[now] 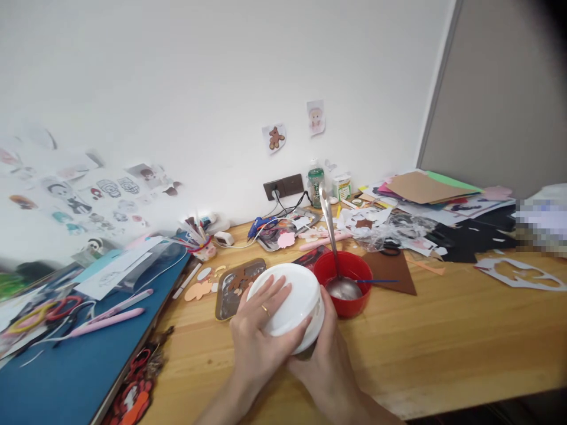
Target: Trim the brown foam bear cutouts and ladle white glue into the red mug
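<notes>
A tub with a round white lid [299, 289] is held up above the table, tilted with its lid toward me. My left hand [257, 330], a ring on one finger, lies over the lid with its fingers on top and thumb along the edge. Around the tub's side and underside wraps my right hand [325, 351]; the tub's lower part is mostly hidden. Just beyond it stands a red bowl [365, 301], in which a metal ladle [330, 227] rests upright. A thin blue stick [383, 281] lies across the bowl's rim.
A metal tray [224, 304] with brown cut-outs sits behind the tub. At left, a blue board [57, 372] carries pink hair straighteners [108, 321] and scissors. Paper scraps, coloured sheets [434, 186], a glue gun [259, 227] and a green bottle [316, 177] crowd the back.
</notes>
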`<state>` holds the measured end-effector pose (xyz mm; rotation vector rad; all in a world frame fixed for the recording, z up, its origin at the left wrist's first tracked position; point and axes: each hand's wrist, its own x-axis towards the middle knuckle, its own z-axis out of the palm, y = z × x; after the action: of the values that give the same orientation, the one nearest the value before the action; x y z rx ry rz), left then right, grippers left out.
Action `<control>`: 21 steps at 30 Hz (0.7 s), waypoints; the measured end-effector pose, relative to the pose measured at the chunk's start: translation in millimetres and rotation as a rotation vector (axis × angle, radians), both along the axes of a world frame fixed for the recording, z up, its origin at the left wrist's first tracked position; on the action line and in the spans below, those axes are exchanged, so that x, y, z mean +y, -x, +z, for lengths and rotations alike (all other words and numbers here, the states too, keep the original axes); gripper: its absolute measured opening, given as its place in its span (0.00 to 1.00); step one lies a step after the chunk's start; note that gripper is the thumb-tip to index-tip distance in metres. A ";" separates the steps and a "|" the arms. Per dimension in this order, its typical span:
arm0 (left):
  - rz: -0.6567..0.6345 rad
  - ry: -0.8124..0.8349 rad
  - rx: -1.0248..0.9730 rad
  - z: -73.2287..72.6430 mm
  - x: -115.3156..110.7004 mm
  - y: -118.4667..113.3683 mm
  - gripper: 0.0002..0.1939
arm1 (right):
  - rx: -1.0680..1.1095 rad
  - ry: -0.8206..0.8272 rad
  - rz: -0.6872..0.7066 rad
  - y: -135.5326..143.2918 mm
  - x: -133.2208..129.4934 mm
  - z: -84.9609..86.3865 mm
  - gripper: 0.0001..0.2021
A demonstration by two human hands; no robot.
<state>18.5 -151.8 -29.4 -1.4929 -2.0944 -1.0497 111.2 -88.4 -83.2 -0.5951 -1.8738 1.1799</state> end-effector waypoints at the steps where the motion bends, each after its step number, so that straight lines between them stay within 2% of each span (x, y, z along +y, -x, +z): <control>1: 0.002 0.006 -0.030 1.1 -0.3 -0.4 0.21 | 0.003 0.007 0.003 -0.1 0.4 -0.1 0.45; 6: 0.026 0.000 -0.119 4.6 -0.8 -2.2 0.19 | 0.052 0.035 0.001 4.6 1.5 -2.7 0.45; 10: 0.014 0.023 0.091 1.3 -0.9 -1.3 0.22 | 0.068 0.061 0.049 4.5 0.7 -3.3 0.45; 13: 0.010 0.065 0.272 -2.5 -2.0 1.9 0.25 | 0.062 0.041 0.106 -17.2 7.2 -5.6 0.39; 15: 0.014 0.083 0.335 -5.0 -3.1 4.8 0.27 | 0.062 -0.039 0.052 -41.7 21.4 -9.0 0.31; 17: 0.011 0.100 0.355 -6.9 -4.3 7.4 0.27 | 0.091 -0.131 -0.182 -65.8 44.8 -11.4 0.21; 18: 0.007 0.108 0.355 -7.5 -4.7 8.5 0.28 | 0.084 -0.120 -0.309 -74.9 59.0 -11.6 0.23; 19: 0.003 0.113 0.349 -7.9 -5.1 9.5 0.28 | 0.057 -0.094 -0.370 -80.7 73.5 -10.9 0.27; 21: -0.005 0.116 0.346 -7.8 -5.4 10.8 0.29 | -0.063 -0.027 -0.238 -81.9 99.5 -7.4 0.40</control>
<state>7.7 -157.2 -37.1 -1.6031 -1.9318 -0.6249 193.2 11.0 -90.6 -0.8242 -1.8101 0.9888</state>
